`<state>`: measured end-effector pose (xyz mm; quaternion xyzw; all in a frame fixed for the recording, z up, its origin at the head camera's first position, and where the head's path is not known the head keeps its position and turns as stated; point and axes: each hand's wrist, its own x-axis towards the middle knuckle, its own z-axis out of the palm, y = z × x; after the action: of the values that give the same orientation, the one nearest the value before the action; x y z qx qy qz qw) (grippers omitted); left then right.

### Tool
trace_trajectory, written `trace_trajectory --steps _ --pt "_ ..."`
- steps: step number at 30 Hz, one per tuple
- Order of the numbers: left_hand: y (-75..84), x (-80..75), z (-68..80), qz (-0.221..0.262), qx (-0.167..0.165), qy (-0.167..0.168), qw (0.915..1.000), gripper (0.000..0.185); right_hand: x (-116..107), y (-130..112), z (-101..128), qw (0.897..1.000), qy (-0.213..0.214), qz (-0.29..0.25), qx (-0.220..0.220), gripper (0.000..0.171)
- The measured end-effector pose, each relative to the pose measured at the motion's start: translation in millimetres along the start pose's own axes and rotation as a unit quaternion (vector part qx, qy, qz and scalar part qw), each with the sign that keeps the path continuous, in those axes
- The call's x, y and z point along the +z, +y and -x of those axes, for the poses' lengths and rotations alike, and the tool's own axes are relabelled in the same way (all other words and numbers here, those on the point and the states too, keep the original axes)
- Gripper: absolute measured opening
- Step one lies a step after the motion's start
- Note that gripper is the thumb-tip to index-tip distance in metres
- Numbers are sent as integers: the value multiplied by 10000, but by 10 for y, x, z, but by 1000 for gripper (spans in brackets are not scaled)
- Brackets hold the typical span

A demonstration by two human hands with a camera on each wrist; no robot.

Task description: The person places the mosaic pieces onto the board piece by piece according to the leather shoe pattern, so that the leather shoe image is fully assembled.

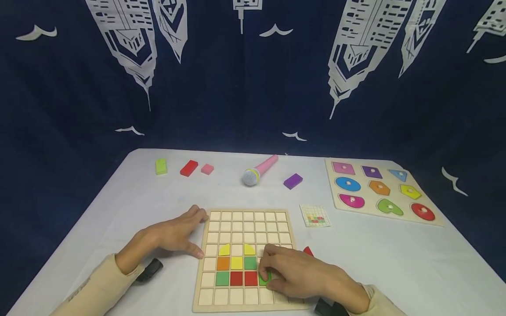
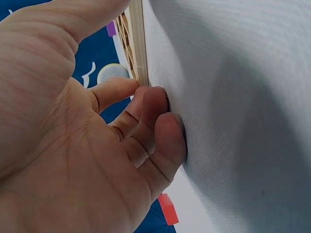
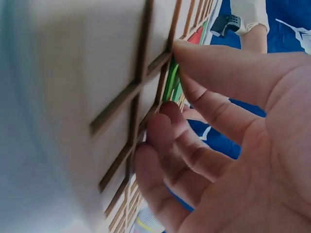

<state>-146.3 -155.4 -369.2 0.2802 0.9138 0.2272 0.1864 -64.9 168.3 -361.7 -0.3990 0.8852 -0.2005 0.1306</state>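
Your right hand (image 1: 300, 274) pinches the green tile (image 1: 265, 277), lower centre; tilted, it could jam. Your left hand (image 1: 178, 235), fingers relaxed, steadies the board (image 1: 208, 303).

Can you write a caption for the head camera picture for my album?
Right hand pinches a green tile on the wooden grid board; left hand steadies its edge.

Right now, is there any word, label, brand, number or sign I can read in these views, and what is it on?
None can be read.
Left sleeve: a faint mark, too blurred to read.
Small pattern card: only coloured squares, no letters visible.
Grid board, shape puzzle board, microphone: no text shows.
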Motion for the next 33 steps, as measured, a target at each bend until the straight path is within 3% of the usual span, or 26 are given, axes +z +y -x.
trace_trajectory --steps 4,11,15,21,33 --pt "-5 2 -10 -39 69 54 10000 79 -68 40 143 9998 121 -94 123 7" --pt "3 -33 19 -36 146 58 9999 79 -223 281 485 9977 283 -505 344 12" --pt "2 -38 22 -71 179 56 9998 79 -262 421 677 9957 388 -559 629 14" --pt "10 -43 16 -21 9 46 10000 80 -279 518 873 9881 324 -517 1414 29" --pt "11 4 25 72 118 -14 9999 79 -155 634 1056 9720 86 -355 2321 47"
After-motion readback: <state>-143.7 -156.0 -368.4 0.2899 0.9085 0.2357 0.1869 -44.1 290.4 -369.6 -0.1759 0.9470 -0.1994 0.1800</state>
